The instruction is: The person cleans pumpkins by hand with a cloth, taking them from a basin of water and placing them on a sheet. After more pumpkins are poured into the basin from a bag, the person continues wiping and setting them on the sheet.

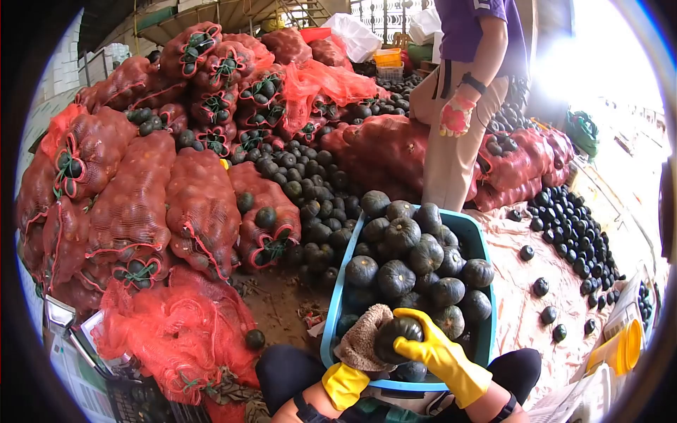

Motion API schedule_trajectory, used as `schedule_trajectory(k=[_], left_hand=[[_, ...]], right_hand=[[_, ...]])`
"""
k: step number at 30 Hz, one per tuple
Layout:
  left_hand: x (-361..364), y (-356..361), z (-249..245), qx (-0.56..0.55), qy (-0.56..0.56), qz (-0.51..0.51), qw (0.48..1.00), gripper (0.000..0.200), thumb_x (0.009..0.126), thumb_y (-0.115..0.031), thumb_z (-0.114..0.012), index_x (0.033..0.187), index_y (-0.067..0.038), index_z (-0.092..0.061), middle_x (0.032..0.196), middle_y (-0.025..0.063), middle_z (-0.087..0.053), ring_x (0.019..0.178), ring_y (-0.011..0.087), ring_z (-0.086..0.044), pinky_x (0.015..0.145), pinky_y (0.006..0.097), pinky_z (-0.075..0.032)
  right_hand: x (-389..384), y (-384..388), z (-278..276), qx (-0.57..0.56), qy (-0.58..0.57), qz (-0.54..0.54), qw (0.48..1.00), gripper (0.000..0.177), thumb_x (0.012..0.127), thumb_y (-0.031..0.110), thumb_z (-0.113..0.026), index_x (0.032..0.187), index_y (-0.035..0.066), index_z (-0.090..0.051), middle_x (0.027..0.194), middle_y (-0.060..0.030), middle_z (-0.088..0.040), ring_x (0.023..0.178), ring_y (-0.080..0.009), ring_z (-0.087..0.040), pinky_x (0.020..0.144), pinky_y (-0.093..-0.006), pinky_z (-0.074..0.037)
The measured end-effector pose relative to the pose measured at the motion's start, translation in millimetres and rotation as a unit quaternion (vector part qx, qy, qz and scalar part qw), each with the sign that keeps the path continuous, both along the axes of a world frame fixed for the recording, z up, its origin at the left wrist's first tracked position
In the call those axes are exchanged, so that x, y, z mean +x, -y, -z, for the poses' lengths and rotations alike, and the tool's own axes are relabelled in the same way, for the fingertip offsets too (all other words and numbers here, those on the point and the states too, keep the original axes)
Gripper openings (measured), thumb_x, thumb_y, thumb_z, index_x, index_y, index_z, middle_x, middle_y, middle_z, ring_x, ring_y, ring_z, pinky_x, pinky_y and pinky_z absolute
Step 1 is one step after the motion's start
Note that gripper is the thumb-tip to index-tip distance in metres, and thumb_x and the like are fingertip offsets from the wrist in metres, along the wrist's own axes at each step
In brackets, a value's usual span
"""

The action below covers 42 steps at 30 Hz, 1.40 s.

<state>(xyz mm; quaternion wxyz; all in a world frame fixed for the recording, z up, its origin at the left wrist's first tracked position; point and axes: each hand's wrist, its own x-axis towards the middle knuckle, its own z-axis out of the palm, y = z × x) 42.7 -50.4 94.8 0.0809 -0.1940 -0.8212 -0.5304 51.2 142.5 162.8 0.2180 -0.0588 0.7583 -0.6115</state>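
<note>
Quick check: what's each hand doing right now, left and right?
Left hand: mostly hidden under the brown cloth; grip cannot be told.
Right hand: closed on the dark green squash.

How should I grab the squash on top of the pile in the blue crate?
Come from above and spread your fingers round the wide ribbed body of the squash. It lies uncovered atop the pile in the blue crate, and its stem stub looks too short to hold.

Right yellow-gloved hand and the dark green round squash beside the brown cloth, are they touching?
Touching. Head view shows the right yellow-gloved hand wrapped over the dark green squash.
</note>
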Motion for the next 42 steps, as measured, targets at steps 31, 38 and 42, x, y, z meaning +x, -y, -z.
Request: schedule_trajectory(k=[31,38,42], left_hand=[[-2.4,-12.7,13.7,-0.018,-0.085,-0.135,0.987,0.076,0.074,-0.022,-0.089,0.142,-0.006,-0.059,0.126,0.0167,-0.071,0.121,0.0399,-0.067,0.114,0.0468,-0.048],[-17.5,17.6,-28.7,-0.047,-0.122,0.051,0.990,0.077,0.065,-0.026,-0.097,0.133,-0.003,-0.067,0.130,0.0182,-0.070,0.120,0.0396,-0.067,0.111,0.0459,-0.050],[-2.7,-3.9,25.2,0.009,-0.173,-0.051,0.984,0.094,0.071,-0.037,-0.098,0.146,-0.001,-0.055,0.140,0.0177,-0.064,0.131,0.0332,-0.064,0.117,0.0426,-0.047]], right_hand=[[-4.9,24.5,51.0,-0.297,0.182,0.185,0.919,0.073,0.098,0.033,-0.081,0.158,0.009,-0.046,0.152,-0.0153,-0.054,0.133,-0.0298,-0.061,0.108,-0.0466,-0.056],[-1.3,1.9,9.6,0.087,-0.184,-0.069,0.977,0.080,0.088,0.018,-0.088,0.156,0.007,-0.048,0.147,-0.0157,-0.060,0.140,-0.0285,-0.057,0.119,-0.0405,-0.045],[-5.4,27.5,73.4,-0.207,-0.043,0.127,0.969,0.065,0.101,0.030,-0.079,0.155,0.009,-0.050,0.140,-0.0088,-0.062,0.130,-0.0198,-0.058,0.116,-0.0384,-0.046]])
